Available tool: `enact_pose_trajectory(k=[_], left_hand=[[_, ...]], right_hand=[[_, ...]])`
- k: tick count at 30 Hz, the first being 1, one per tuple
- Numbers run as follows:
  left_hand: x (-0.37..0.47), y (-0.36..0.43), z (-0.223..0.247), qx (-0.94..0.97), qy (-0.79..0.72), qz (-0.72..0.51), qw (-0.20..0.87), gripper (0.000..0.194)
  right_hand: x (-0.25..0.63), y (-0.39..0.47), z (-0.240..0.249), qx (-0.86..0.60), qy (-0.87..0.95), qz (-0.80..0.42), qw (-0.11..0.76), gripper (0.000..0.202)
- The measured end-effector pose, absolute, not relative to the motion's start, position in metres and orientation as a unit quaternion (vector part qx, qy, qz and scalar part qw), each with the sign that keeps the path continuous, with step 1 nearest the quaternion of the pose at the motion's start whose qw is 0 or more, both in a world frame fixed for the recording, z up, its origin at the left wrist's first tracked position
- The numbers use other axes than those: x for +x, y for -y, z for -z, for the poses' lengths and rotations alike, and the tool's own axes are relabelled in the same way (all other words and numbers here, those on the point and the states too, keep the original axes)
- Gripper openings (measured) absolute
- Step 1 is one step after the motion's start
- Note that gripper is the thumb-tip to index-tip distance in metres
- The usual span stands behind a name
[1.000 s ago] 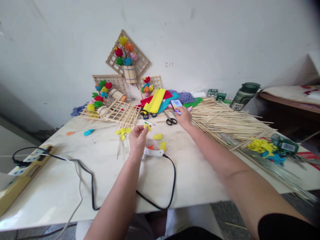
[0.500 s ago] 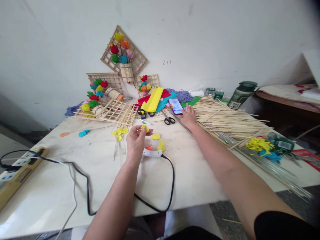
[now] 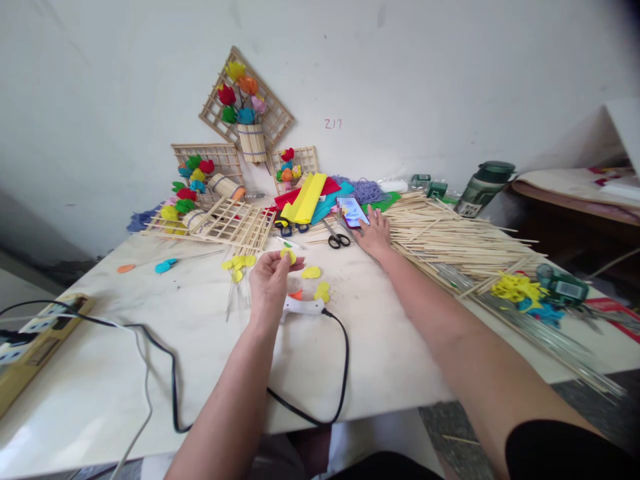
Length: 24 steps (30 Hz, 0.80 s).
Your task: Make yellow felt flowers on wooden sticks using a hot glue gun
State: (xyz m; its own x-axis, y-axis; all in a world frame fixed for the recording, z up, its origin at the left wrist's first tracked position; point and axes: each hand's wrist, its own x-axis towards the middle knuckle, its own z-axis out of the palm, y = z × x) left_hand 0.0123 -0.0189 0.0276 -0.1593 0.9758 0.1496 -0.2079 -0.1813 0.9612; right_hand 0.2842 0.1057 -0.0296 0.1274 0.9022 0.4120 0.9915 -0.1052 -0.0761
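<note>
Between the thumb and fingers of my left hand (image 3: 270, 281) is a yellow petal-shaped piece (image 3: 288, 255). My right hand (image 3: 375, 233) reaches to the back of the table, fingers spread at the right edge of a phone (image 3: 353, 212) with a lit screen. Whether the fingertips touch the phone I cannot tell. Below my left hand lies a white glue gun (image 3: 306, 306) with an orange tip, its black cord curving toward me. Loose yellow pieces (image 3: 311, 273) lie beside it. More yellow pieces on wires (image 3: 239, 263) rest left of my left hand.
Black-handled scissors (image 3: 339, 240) lie near the phone. Thin wooden sticks (image 3: 450, 230) spread across the right, with a dark green bottle (image 3: 486, 189) behind. Stick lattices with colourful flowers (image 3: 247, 100) stand at the back left. A power strip (image 3: 45, 347) and cords occupy the left edge.
My right hand has shifted slightly left and down at the phone's edge, its fingers more spread. My left hand still pinches the yellow piece. The whole view has moved very slightly.
</note>
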Motion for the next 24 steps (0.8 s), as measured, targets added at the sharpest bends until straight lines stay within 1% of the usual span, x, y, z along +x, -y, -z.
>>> enact_pose_trajectory(k=[17,20,24], left_hand=[[0.0112,0.0186,-0.0278,0.445,-0.433,-0.622,0.477,0.036],[0.0112,0.0186,-0.0286,0.445,-0.434,-0.618,0.48,0.035],[0.011,0.0173,-0.0282,0.446,-0.438,-0.615,0.481,0.036]], right_hand=[[0.2835,-0.1053,0.0316,-0.701,0.675,0.174,0.153,0.047],[0.283,-0.1059,0.0329,-0.7,0.673,0.173,0.164,0.048],[0.2813,-0.1042,0.0322,-0.704,0.66,0.169,0.199,0.051]])
